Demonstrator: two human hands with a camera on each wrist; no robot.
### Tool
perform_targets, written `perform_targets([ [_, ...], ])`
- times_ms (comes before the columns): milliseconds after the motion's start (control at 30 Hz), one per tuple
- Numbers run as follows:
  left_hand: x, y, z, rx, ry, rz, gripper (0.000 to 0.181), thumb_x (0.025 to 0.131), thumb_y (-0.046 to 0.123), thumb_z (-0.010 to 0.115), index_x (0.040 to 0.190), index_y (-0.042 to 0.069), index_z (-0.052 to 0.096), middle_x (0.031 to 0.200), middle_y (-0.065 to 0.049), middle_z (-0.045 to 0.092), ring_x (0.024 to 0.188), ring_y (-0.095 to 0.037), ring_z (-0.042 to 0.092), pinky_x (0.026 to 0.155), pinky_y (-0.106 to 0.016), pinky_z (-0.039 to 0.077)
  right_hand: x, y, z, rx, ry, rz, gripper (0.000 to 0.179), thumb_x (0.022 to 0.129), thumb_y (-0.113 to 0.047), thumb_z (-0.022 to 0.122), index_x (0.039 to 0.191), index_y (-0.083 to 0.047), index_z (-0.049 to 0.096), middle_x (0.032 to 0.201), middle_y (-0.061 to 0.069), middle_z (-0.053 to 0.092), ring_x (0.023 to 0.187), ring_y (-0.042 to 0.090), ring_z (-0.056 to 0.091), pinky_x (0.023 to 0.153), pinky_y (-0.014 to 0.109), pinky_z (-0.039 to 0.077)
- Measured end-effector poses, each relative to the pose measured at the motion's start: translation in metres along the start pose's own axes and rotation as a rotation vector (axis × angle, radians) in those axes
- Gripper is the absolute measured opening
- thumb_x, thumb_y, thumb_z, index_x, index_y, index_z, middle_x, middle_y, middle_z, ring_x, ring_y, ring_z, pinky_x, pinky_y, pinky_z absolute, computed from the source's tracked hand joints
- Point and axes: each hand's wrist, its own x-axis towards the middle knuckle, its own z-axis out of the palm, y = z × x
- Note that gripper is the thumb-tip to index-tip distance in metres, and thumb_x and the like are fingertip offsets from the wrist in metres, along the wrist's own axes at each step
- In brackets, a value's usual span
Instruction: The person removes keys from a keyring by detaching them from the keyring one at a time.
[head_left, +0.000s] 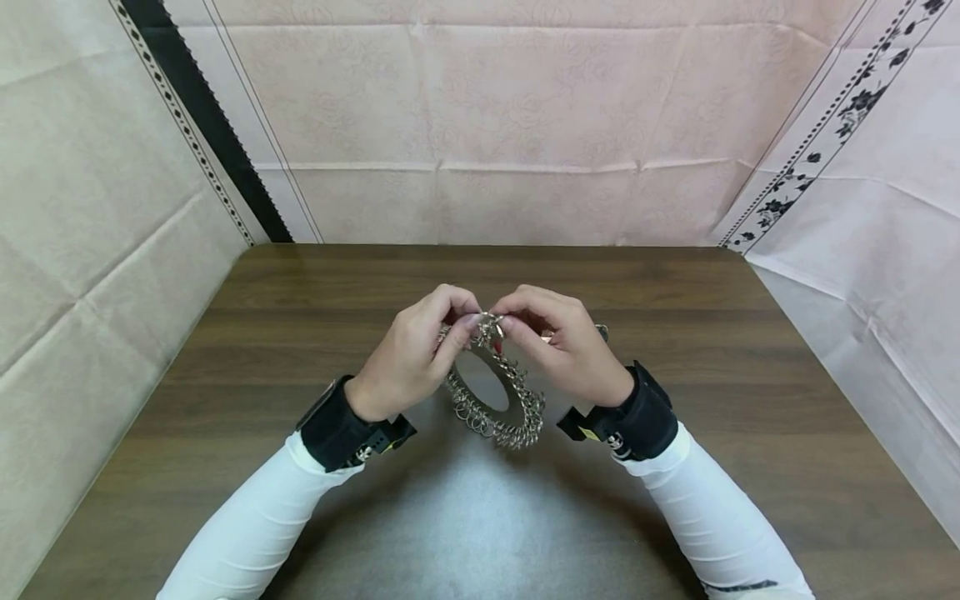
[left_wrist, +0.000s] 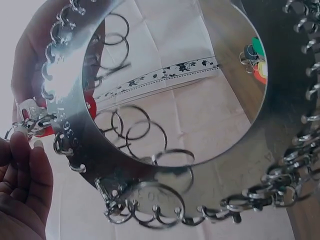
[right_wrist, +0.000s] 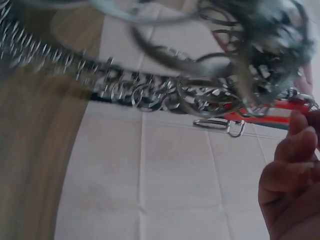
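A flat metal hoop (head_left: 467, 392) with a wide round hole hangs tilted between the hands. Small metal rings (left_wrist: 145, 214) run all along its edge through holes. At the hoop's upper end, a small split ring (head_left: 487, 317) lies between the fingertips of both hands. The left hand (head_left: 412, 350) pinches it from the left with thumb and index finger. From the right, the right hand (head_left: 566, 342) pinches it the same way. A red key tag (right_wrist: 277, 112) with a pale label lies right by the fingertips, and a metal clasp (right_wrist: 220, 124) hangs close to it.
Coloured tags (left_wrist: 258, 65) with metal rings lie on the wooden table (head_left: 285, 308), partly hidden by the right hand in the head view. Patterned cloth (head_left: 480, 125) stands behind the table and at both sides. Black straps (head_left: 345, 425) circle both wrists.
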Motion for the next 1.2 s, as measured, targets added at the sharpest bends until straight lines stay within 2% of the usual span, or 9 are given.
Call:
perform_targets([
  [167,0.000,-0.002,0.001,0.013,-0.004,0.007,0.009,0.095,0.006,0.055,0.102,0.002,0.051,0.081,-0.003,0.053,0.072,-0.007,0.049,0.059,-0.022,0.044,0.000,0.000,-0.006,0.087,-0.059,0.036,0.015,0.093,0.001,0.055,0.103,-0.003,0.065,0.088,0.006,0.062,0.068,0.013,0.052,0.053,0.027,0.044],
  [433,0.000,-0.001,0.002,0.065,0.014,0.025,0.008,0.093,0.004,0.058,0.099,0.001,0.055,0.084,-0.004,0.057,0.075,-0.007,0.052,0.062,-0.021,0.047,0.000,0.002,-0.010,0.086,-0.089,0.032,0.012,0.091,-0.001,0.058,0.098,-0.005,0.067,0.081,0.006,0.060,0.062,0.010,0.049,0.051,0.027,0.043],
  [667,0.001,-0.002,0.001,0.062,0.064,0.019,0.007,0.092,0.004,0.059,0.097,0.001,0.056,0.085,-0.005,0.060,0.077,-0.008,0.056,0.066,-0.020,0.050,0.000,0.003,-0.005,-0.009,-0.067,0.025,0.013,0.089,-0.010,0.066,0.101,-0.007,0.065,0.081,-0.003,0.058,0.061,0.007,0.047,0.049,0.025,0.039],
  [800,0.000,-0.004,0.002,0.109,0.074,0.038,0.006,0.092,0.004,0.057,0.096,0.000,0.057,0.085,-0.006,0.060,0.077,-0.008,0.056,0.066,-0.020,0.050,-0.001,0.005,0.002,-0.073,-0.050,0.020,0.015,0.087,-0.015,0.069,0.098,-0.007,0.064,0.080,-0.005,0.053,0.061,0.006,0.045,0.048,0.024,0.038],
  [967,0.000,-0.005,0.002,0.175,0.109,0.076,0.006,0.089,0.000,0.058,0.095,-0.001,0.057,0.084,-0.008,0.061,0.076,-0.010,0.057,0.064,-0.020,0.050,-0.001,0.005,0.007,-0.108,0.003,0.026,0.007,0.090,-0.015,0.065,0.094,-0.008,0.066,0.084,-0.003,0.055,0.064,0.006,0.046,0.050,0.024,0.040],
  [1200,0.002,-0.006,0.000,0.258,0.161,0.151,0.013,0.082,-0.007,0.061,0.093,-0.001,0.057,0.080,-0.008,0.059,0.070,-0.011,0.056,0.059,-0.021,0.051,0.001,0.001,0.008,-0.160,0.069,-0.083,0.004,0.091,-0.007,0.062,0.092,-0.005,0.065,0.086,0.001,0.057,0.067,0.006,0.047,0.053,0.021,0.040],
])
